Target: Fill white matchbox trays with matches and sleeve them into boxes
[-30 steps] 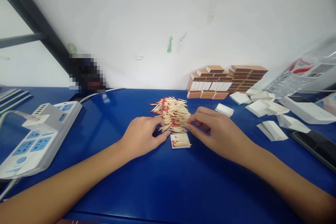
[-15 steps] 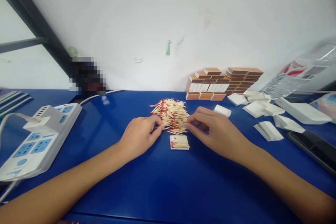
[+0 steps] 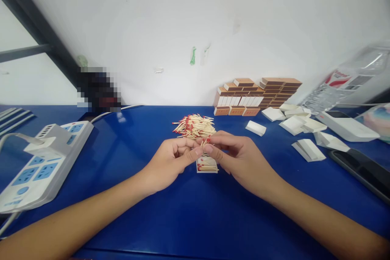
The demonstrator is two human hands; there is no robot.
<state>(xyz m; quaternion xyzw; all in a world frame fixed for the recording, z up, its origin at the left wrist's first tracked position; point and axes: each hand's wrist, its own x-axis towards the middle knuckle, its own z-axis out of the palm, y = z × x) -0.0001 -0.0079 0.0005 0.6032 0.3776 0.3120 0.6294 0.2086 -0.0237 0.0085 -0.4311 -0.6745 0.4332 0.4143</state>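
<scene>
A heap of red-tipped matches [image 3: 193,126] lies on the blue table [image 3: 195,211]. Just in front of the heap, my left hand [image 3: 170,161] and my right hand [image 3: 236,158] meet fingertip to fingertip, both pinched on a small bunch of matches [image 3: 204,141] raised off the table. Below the fingers sits a small white matchbox tray [image 3: 207,165] with a few matches lying in it.
Stacked brown matchboxes [image 3: 257,94] stand against the white wall. Loose white trays and sleeves [image 3: 300,130] are scattered at the right, beside a white box [image 3: 347,126], a dark phone [image 3: 362,170] and a plastic bag [image 3: 347,83]. A white power strip [image 3: 42,160] lies at the left.
Both hands came off the heap and drew together above the tray, lifting a small bunch of matches between their fingertips.
</scene>
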